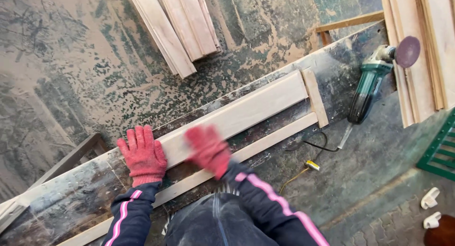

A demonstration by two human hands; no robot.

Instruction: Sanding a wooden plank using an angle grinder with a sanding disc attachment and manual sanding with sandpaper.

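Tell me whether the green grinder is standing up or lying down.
Lying down. The grinder rests on its side on the workbench, its sanding disc over stacked boards.

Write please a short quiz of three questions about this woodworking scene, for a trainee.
1. True or false: both hands in red knitted gloves rest on the wide pale wooden plank.
2. Which tool lies at the far end of the worn dark workbench? A) hammer B) green angle grinder with a round sanding disc C) handsaw
3. Which hand looks blurred?

Key
1. True: the left hand lies flat on its near end, and the right hand is on it too.
2. B, the green angle grinder with a round sanding disc.
3. The right hand.
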